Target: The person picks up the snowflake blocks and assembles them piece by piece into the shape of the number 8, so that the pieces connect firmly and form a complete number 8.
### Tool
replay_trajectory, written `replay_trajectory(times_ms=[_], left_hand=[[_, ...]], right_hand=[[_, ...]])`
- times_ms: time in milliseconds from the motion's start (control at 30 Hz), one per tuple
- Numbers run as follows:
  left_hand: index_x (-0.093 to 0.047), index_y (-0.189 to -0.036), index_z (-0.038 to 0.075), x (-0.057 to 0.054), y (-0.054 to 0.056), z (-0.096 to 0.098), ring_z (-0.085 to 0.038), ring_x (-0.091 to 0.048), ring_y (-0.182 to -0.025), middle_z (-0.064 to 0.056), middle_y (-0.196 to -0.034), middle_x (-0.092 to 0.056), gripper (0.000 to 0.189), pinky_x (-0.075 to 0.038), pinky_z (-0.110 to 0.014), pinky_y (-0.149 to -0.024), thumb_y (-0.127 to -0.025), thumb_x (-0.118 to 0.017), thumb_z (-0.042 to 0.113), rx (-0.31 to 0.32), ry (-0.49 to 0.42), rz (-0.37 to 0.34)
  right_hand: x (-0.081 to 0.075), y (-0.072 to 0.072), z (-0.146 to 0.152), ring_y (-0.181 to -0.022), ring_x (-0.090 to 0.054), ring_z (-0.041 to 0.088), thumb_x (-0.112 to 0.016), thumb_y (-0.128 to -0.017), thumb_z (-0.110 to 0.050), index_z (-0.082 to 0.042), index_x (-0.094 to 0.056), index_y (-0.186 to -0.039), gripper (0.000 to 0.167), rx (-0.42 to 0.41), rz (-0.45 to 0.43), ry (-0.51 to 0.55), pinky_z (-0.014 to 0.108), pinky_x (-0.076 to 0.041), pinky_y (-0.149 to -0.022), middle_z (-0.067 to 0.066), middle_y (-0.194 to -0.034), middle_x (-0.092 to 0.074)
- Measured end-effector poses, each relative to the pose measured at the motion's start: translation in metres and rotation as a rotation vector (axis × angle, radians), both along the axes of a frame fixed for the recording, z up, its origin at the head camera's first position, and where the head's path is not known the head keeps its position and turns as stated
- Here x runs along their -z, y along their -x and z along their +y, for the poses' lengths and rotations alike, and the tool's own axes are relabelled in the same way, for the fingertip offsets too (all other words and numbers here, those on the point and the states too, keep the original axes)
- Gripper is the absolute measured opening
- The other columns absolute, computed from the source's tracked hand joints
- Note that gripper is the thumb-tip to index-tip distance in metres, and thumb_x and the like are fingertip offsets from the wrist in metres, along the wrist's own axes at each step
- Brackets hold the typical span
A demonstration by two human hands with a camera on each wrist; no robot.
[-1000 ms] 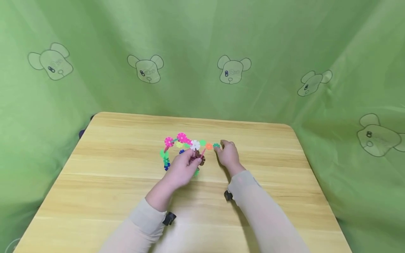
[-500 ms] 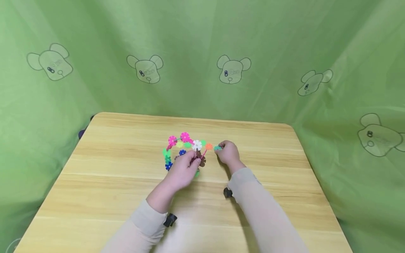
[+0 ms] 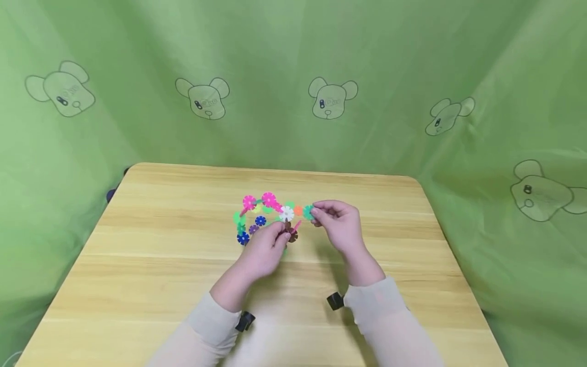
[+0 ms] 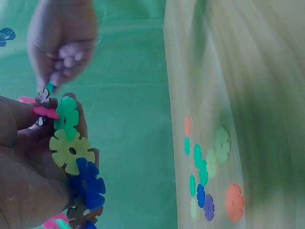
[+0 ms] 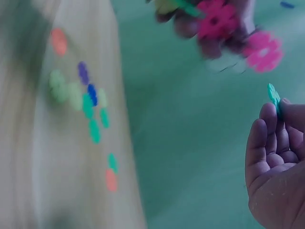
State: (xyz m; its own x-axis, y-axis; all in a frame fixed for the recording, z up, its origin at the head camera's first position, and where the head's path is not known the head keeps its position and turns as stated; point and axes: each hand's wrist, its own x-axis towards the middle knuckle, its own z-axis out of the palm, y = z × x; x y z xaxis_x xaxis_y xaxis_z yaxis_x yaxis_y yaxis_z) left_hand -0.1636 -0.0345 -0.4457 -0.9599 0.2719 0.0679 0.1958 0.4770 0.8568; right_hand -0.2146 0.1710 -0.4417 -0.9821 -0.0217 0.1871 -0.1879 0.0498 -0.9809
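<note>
My left hand (image 3: 262,251) grips a looped chain of joined snowflake discs above the table. Pink discs (image 3: 269,200) and a white disc (image 3: 286,213) show on its far side. In the left wrist view a yellow disc (image 4: 66,153) and a blue disc (image 4: 87,183) run along the palm; the fingers hide part of the chain. My right hand (image 3: 343,227) pinches one teal-green snowflake disc (image 5: 273,95) between thumb and forefinger, just right of the chain. A small gap separates this disc from the chain's pink discs (image 5: 263,51) in the right wrist view.
Several loose discs lie on the wooden table (image 3: 151,265), among them an orange disc (image 4: 234,202), a purple disc (image 4: 208,207) and pale green discs (image 5: 58,86). A green curtain (image 3: 275,137) with printed bear heads hangs behind and beside the table.
My right hand has picked up the teal-green disc from the table's right-hand loose discs and raised it toward the chain. The left hand keeps its grip, nearly still.
</note>
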Motion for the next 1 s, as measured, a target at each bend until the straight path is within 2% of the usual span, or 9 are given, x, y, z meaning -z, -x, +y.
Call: replay_trajectory(times_ms=[100, 200, 400, 533, 733, 1000], left_hand=[[-0.068, -0.105, 0.007, 0.000, -0.001, 0.000, -0.016, -0.052, -0.067, 0.000, -0.080, -0.061, 0.018, -0.050, -0.033, -0.063, -0.110, -0.050, 0.010, 0.000, 0.007, -0.003], [-0.068, -0.104, 0.007, 0.000, -0.001, -0.001, -0.016, -0.051, -0.067, -0.001, -0.080, -0.061, 0.019, -0.050, -0.033, -0.063, -0.110, -0.050, 0.009, 0.001, 0.004, 0.001], [-0.070, -0.106, 0.006, 0.000, -0.001, -0.002, -0.016, -0.054, -0.069, -0.003, -0.091, -0.070, 0.020, -0.052, -0.034, -0.066, -0.110, -0.051, 0.009, 0.001, 0.026, 0.027], [-0.072, -0.109, 0.006, -0.001, -0.001, -0.002, -0.016, -0.059, -0.076, -0.005, -0.098, -0.073, 0.020, -0.055, -0.037, -0.073, -0.110, -0.052, 0.010, -0.004, 0.056, 0.036], [-0.074, -0.109, 0.007, -0.001, 0.000, -0.003, -0.020, -0.068, -0.090, -0.004, -0.099, -0.075, 0.019, -0.058, -0.042, -0.085, -0.109, -0.055, 0.011, -0.003, 0.089, 0.067], [-0.075, -0.109, 0.008, -0.001, -0.001, -0.003, -0.019, -0.066, -0.088, -0.003, -0.097, -0.075, 0.019, -0.058, -0.042, -0.083, -0.109, -0.056, 0.012, -0.002, 0.094, 0.051]], right_hand=[[-0.009, -0.011, -0.001, -0.068, -0.070, 0.011, -0.071, -0.091, 0.016, 0.021, -0.069, -0.103, 0.012, -0.012, 0.030, 0.007, 0.027, -0.063, -0.069, 0.004, -0.084, -0.076], [-0.012, -0.016, -0.002, -0.069, -0.070, 0.011, -0.071, -0.091, 0.017, 0.019, -0.070, -0.102, 0.011, -0.035, 0.065, -0.011, 0.027, -0.063, -0.069, 0.004, -0.084, -0.076], [-0.013, -0.021, -0.003, -0.071, -0.070, 0.011, -0.073, -0.091, 0.014, 0.015, -0.073, -0.100, 0.009, -0.068, 0.154, -0.077, 0.028, -0.063, -0.069, 0.020, -0.087, -0.074], [-0.015, -0.024, -0.002, -0.073, -0.070, 0.010, -0.073, -0.092, 0.014, 0.011, -0.075, -0.099, 0.008, -0.082, 0.203, -0.139, 0.026, -0.062, -0.068, 0.025, -0.089, -0.073], [-0.021, -0.025, 0.001, -0.072, -0.068, 0.011, -0.075, -0.092, 0.010, 0.004, -0.079, -0.097, 0.009, -0.084, 0.269, -0.273, 0.021, -0.057, -0.064, 0.017, -0.088, -0.074], [-0.018, -0.027, -0.001, -0.075, -0.068, 0.015, -0.076, -0.093, 0.009, 0.002, -0.079, -0.097, 0.009, -0.070, 0.274, -0.318, 0.021, -0.058, -0.068, 0.013, -0.089, -0.075]])
